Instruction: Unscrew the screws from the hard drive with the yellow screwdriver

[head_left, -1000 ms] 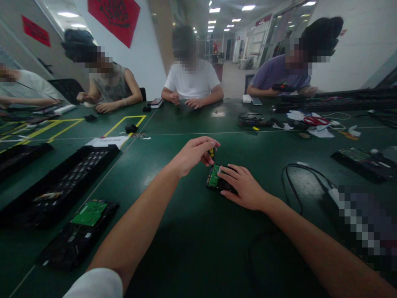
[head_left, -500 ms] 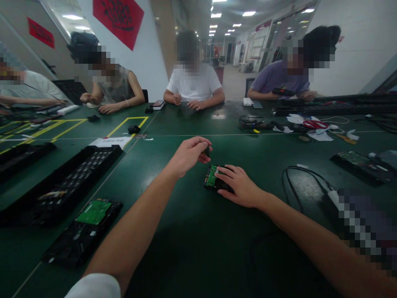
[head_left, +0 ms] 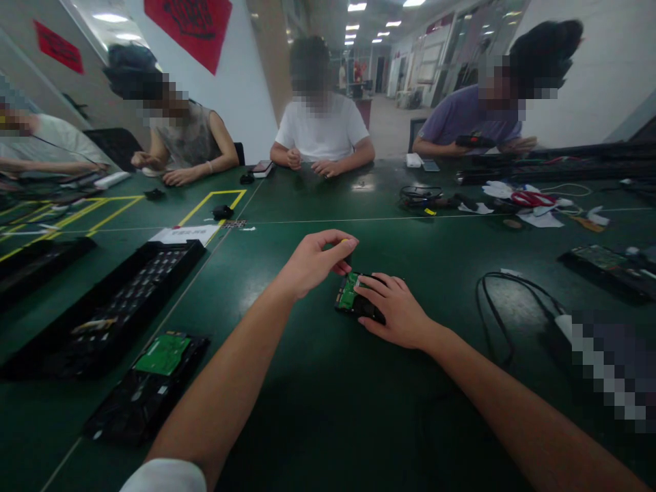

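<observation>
A small black drive with a green circuit board (head_left: 348, 292) lies on the dark green table in front of me. My right hand (head_left: 393, 307) rests on its right part, fingers spread over it. Just above its upper left corner, my left hand (head_left: 322, 262) is closed in a pinch on a small dark object with a yellowish top (head_left: 347, 250); the fingers partly hide it, and I cannot make out what it is. A larger black device with a green board (head_left: 162, 354) lies at the lower left, beside my left forearm.
A long black tray (head_left: 120, 301) stands at the left. On the right are a black cable (head_left: 482, 294), a partly blurred box and another circuit-board device (head_left: 605, 263). Cables and gloves (head_left: 533, 198) lie at the back right. Several people sit across the table.
My left hand has moved slightly down and right, and its small object now stands nearer the drive's corner. My right hand stays on the drive. The view has shifted slightly.
</observation>
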`<state>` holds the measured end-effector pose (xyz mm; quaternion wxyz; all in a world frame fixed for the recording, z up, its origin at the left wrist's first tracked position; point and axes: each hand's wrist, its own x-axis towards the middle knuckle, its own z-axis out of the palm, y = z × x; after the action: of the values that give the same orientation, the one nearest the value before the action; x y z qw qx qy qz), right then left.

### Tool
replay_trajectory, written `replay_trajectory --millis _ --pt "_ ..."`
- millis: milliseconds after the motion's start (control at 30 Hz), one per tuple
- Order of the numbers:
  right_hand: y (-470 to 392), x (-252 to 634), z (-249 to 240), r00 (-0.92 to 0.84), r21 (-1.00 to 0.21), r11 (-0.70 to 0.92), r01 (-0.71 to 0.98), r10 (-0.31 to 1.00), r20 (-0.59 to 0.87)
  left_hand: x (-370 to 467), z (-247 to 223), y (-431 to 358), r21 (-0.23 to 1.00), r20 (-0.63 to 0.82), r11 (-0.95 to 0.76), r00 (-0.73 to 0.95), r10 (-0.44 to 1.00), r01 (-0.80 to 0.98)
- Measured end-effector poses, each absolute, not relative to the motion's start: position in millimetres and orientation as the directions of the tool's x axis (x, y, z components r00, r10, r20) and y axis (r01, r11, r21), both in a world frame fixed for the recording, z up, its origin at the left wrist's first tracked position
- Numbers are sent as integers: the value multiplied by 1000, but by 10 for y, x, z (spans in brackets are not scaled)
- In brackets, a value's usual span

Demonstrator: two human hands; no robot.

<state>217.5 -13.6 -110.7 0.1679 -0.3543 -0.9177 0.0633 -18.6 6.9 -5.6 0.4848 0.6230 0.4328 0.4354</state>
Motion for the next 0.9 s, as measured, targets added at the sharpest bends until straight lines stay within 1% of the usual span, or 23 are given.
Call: replay_trajectory --millis 133,200,333,400,467,533,633,700,833,900 --pt "-127 2182 -1106 -689 -246 740 626 672 271 -194 -60 72 979 134 -157 167 977 132" --pt "-125 2185 -1103 -691 -244 742 624 670 272 -196 -57 69 981 139 -157 156 978 112" --pt "-127 2185 -1098 -694 -223 744 630 668 269 -182 -38 58 990 131 -142 273 953 22" --pt "-133 2180 -1099 -698 -206 745 634 666 263 -171 -33 53 989 137 -146 295 946 9" --pt "-144 2172 -1107 -697 -187 744 642 667 262 -161 -35 45 984 153 -172 285 946 43" --pt "-161 2166 -1118 -690 -173 738 652 672 269 -150 -37 25 969 180 -219 276 944 117" --pt "-191 2165 -1123 -681 -163 730 664 680 272 -127 -26 -26 910 250 -318 260 933 267" --pt "-207 2172 -1111 -687 -160 732 663 679 259 -105 -18 -60 865 303 -371 240 922 337" --pt "-223 2203 -1074 -701 -161 739 654 672 238 -60 -50 -78 855 336 -397 227 914 333" --pt "-227 2221 -1066 -703 -161 740 653 672 235 -46 -84 -56 818 390 -421 162 907 391"
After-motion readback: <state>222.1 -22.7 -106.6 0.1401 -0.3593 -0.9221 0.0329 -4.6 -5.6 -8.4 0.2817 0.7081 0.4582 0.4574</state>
